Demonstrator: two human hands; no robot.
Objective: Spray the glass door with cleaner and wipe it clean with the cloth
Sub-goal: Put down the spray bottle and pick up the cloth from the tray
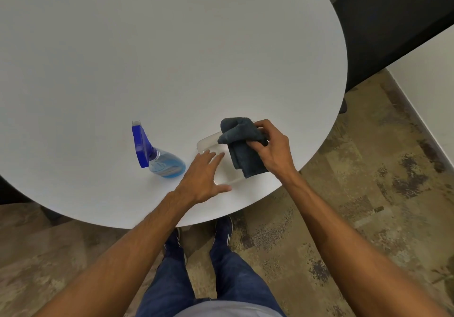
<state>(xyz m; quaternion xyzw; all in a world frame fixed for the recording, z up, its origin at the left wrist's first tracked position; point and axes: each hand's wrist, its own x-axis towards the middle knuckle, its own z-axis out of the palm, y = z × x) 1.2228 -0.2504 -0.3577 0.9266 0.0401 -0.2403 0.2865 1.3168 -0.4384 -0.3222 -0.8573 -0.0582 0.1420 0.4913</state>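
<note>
A dark grey cloth (242,144) hangs folded from my right hand (272,149), which grips its upper part above a shallow white tray (206,142) near the table's front edge. My left hand (205,176) lies flat with fingers spread, resting on the tray's near left side and holding nothing. To the left stands a spray bottle (157,157) with a blue trigger head and light blue liquid, untouched, about a hand's width from my left hand. No glass door is in view.
The round white table (172,58) fills the upper view; its curved edge runs just in front of my legs. A dark chair (393,22) stands at the back right. Patterned carpet (368,181) lies to the right and below.
</note>
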